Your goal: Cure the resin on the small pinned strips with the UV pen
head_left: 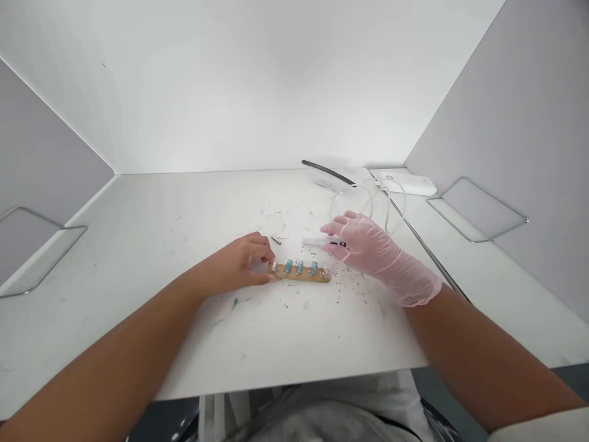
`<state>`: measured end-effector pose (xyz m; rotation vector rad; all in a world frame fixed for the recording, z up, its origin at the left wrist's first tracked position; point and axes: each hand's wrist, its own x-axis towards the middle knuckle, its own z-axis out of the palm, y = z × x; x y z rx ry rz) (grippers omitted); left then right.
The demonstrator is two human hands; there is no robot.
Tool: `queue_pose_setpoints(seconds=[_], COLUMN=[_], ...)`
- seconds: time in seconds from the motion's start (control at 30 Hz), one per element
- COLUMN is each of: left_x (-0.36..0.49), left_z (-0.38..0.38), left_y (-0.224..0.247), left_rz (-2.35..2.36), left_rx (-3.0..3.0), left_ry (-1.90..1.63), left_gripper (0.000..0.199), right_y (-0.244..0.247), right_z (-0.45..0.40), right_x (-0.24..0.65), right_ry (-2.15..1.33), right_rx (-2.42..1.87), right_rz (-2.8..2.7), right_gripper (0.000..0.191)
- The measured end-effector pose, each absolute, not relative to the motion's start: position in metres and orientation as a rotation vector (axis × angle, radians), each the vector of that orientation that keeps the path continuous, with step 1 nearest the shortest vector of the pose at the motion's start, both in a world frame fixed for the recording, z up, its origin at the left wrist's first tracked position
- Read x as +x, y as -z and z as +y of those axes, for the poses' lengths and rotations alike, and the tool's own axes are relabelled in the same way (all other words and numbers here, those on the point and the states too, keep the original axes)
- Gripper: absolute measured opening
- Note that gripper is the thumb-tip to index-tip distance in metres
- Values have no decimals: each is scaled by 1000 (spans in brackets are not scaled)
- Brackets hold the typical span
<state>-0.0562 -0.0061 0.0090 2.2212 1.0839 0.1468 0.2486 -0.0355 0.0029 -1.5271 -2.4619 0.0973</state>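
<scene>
My bare left hand (pixel 248 261) pinches the left end of a narrow tan wooden strip (pixel 299 275) between thumb and fingers. Along the strip stand several small clear pieces, three with teal colouring, such as the teal piece (pixel 300 267) near its middle. My right hand (pixel 368 248), in a thin pink glove, hovers low over the table with thumb and fingers apart. A flat white piece with a black mark (pixel 315 242) lies in the gap between them; whether the fingers touch it I cannot tell. Just past my left fingertips rests a short metal pin (pixel 276 240).
Behind my right hand are a black curved strip (pixel 327 172), a coiled pale cable (pixel 398 212) and a white device (pixel 409 183). A long metal rod (pixel 427 252) runs beside the right forearm. Wire frames (pixel 478 209) stick out at both sides. Crumbs dot the white table (pixel 138 245).
</scene>
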Motion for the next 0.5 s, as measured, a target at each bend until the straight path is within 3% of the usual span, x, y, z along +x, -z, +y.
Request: queue_pose_setpoints(seconds=[0.27,0.5], left_x=[-61,-62], left_z=[-2,-1], left_y=[-7,-5], left_rz=[1098,1117], left_rx=[2331,2356], left_ry=[-36,-57], left_gripper=[19,20], right_y=[-11,-19], right_z=[-36,-39], right_x=[245,251], right_ry=[41,-241], right_rx=[-1709,-1905], right_rz=[-2528,-2451], right_gripper=[46,43])
